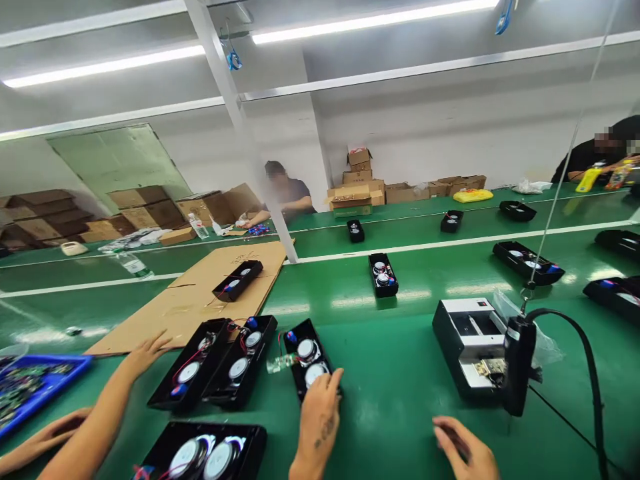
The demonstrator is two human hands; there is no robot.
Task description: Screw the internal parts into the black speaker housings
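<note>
Evidently holding one open case one-handed

You are gripping the near end of a black case [311, 362] with your left hand [320, 408], its fingers curling closed at the edge; how firmly, the view isn't showing. Presumably that hold is keeping the case from sliding on the smooth bench [390, 387]. Your right hand [466, 448] is hovering apart from it, thumb and fingers slightly parted, holding nothing. Beyond that hand, a tool [519, 367] is hanging from a cord before the machine [470, 337], likely to be within easy reach. More cases [240, 367] are lying open side up to the left, perhaps leaving their insides accessible; a co-worker's hand [145, 355] is resting near them.

Your case is lying right in front of you, between that group and the machine, slanting a little. It is showing two round, pale speakers [307, 349], the lower one partly hidden by your fingers. A blue part [291, 337] is sitting at the far left corner, and red wires are running to a small clear piece [281, 363] just beside the left wall.
</note>
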